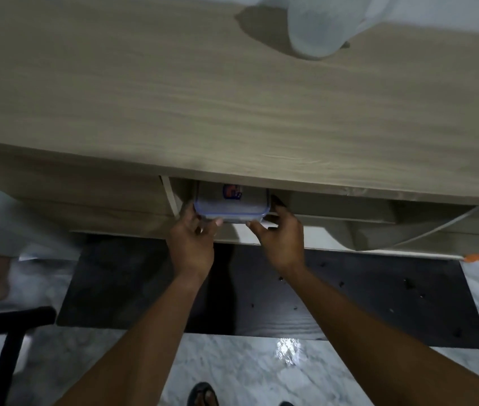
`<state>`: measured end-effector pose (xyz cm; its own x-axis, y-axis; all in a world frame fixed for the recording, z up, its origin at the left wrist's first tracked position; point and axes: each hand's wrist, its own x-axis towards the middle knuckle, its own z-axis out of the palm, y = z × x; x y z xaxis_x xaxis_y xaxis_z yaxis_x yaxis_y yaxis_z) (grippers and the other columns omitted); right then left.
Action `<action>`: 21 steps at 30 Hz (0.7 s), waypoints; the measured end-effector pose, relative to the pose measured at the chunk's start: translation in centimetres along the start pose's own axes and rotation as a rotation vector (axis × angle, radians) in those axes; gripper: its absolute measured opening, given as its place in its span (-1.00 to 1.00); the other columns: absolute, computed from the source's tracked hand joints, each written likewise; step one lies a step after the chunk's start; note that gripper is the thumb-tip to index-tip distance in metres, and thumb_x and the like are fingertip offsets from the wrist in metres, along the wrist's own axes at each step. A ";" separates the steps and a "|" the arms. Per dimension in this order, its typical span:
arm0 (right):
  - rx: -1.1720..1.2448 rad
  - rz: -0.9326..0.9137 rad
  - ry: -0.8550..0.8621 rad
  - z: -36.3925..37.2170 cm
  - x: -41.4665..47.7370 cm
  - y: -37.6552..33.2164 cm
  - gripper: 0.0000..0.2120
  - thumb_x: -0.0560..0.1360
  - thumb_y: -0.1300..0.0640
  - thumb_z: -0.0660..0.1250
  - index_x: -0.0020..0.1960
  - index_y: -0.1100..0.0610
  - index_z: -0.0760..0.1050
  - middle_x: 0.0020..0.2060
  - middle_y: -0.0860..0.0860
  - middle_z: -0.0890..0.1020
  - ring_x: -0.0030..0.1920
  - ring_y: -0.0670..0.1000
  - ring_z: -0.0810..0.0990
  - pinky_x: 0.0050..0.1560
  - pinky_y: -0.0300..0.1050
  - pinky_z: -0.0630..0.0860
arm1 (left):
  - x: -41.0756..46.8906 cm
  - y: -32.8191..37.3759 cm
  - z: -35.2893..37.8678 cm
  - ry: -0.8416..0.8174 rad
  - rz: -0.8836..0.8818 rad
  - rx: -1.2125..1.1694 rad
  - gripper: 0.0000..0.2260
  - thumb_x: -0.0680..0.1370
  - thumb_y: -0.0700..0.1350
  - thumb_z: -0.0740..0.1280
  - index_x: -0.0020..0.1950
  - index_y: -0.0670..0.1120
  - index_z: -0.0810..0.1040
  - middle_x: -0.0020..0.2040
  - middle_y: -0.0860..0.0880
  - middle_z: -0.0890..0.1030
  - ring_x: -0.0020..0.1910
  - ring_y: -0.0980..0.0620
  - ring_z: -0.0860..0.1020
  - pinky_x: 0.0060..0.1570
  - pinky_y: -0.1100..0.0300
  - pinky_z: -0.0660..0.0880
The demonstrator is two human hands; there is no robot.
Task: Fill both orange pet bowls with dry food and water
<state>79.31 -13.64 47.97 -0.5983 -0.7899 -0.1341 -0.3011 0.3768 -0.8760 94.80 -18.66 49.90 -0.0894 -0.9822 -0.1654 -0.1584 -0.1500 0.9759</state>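
Both hands grip a lidded clear plastic container [231, 207] at the mouth of a shelf under the wooden counter [232, 112]: the left hand [193, 240] at its left corner, the right hand [280, 240] at its right. No orange bowls are clearly visible, so filling seemingly remains ahead.

I can read no text; the container lid [231, 205] carries a red-and-blue sticker [232, 191], too blurred to read

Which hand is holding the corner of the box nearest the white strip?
The left hand. It grips the box at the corner beside the white strip; the right hand holds the other end.
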 end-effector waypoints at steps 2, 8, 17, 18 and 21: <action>-0.013 0.030 0.006 0.5 0.9 -0.1 -0.56 0.45 0.01 0.56 0.26 0.16 0.59 0.02 -0.03 0.66 0.09 0.03 0.65 0.15 0.06 0.61 | 1.0 -0.1 0.5 0.027 -0.009 0.001 -0.77 0.48 -0.22 0.47 0.10 -0.03 0.60 0.02 0.04 0.69 0.06 0.10 0.64 0.13 0.16 0.53; -0.021 0.002 0.069 1.9 2.9 0.1 -0.70 0.41 -0.02 0.54 0.01 0.11 0.57 -0.15 0.03 0.66 -0.09 0.08 0.65 0.00 0.09 0.62 | 2.8 -0.1 2.0 0.112 -0.045 0.061 -0.71 0.50 -0.18 0.45 -0.29 -0.01 0.37 -0.30 0.00 0.53 -0.30 0.11 0.49 -0.22 0.28 0.45; -0.083 0.038 0.001 1.7 2.3 -0.7 -0.65 0.44 -0.04 0.55 0.09 0.12 0.55 -0.01 0.06 0.65 0.04 0.11 0.63 0.09 0.03 0.59 | 1.8 1.3 1.4 0.123 -0.058 0.153 -0.77 0.53 -0.16 0.41 -0.20 -0.07 0.38 -0.27 0.06 0.49 -0.28 0.14 0.47 -0.22 0.35 0.38; -0.094 0.059 -0.018 1.5 1.7 -0.7 -0.57 0.45 -0.06 0.55 0.19 0.15 0.57 0.09 0.08 0.65 0.13 0.11 0.63 0.15 0.04 0.58 | 1.3 1.5 1.1 0.108 -0.066 0.173 -0.83 0.53 -0.14 0.42 -0.13 -0.10 0.43 -0.19 0.03 0.53 -0.19 0.09 0.51 -0.14 0.34 0.41; -0.075 0.129 -0.073 -0.4 -1.6 -1.8 -0.32 0.48 -0.02 0.53 0.53 0.10 0.39 0.41 0.06 0.50 0.33 0.09 0.55 0.31 0.08 0.54 | -1.5 2.5 -0.4 0.021 -0.118 0.275 -0.58 0.52 -0.09 0.44 0.36 -0.07 0.47 0.16 -0.02 0.58 0.16 0.04 0.53 0.16 0.22 0.46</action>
<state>80.53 -12.84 49.90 -0.5809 -0.7645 -0.2793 -0.2811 0.5105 -0.8126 94.96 -17.59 52.60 -0.0346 -0.9624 -0.2695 -0.4272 -0.2295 0.8746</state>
